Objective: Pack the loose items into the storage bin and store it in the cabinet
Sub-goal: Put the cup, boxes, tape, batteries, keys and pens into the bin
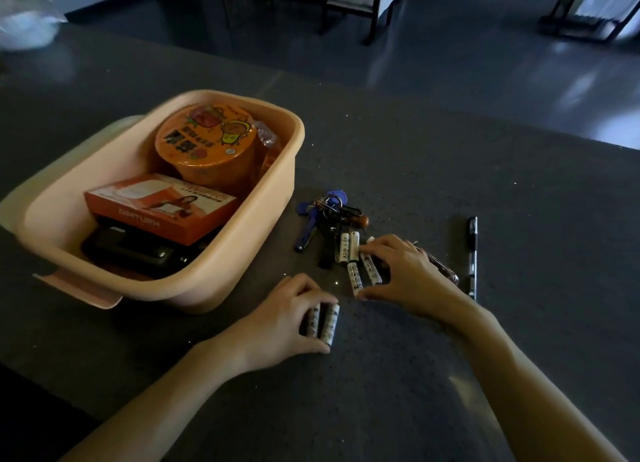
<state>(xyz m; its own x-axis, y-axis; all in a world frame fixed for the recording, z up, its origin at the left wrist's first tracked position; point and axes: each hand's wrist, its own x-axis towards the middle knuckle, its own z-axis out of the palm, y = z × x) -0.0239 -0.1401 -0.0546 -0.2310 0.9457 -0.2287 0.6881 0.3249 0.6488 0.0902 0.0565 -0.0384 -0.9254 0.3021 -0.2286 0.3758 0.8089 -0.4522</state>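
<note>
Hands: left hand [294,318] low on the bench [485,171], near the middle, fingers curled down over a pair of batteries [327,323]. The pair lies side by side under the fingertips, with the thumb tucked against the near ends. Grip looks closed and firm.

Right hand [407,271] just right of it, palm down and arched like a claw. The forefinger tip rests on the far ends of the loose batteries [355,281] and the thumb tip touches the near end of one. At least four white cells lie here, two side by side beyond the fingers and two slanted between thumb and forefinger. The other fingers are bent and cover a small clear item with a reddish rim [446,271]; cannot tell what it is.

Bunch of keys [329,216] with blue tags lies just beyond the cells and touches them. Black pen [472,254] lies to the right, apart from the hand, and runs near to far.

Storage bin [242,254], peach plastic, sits on the bench to the left, close to the left hand but not touching it. Inside it are an orange noodle bowl [207,143] at the far end, an orange box [162,209] nearer, and a dark flat device [138,250] under the box. Pale crumpled bag [27,25] at the far left, blurred.
</note>
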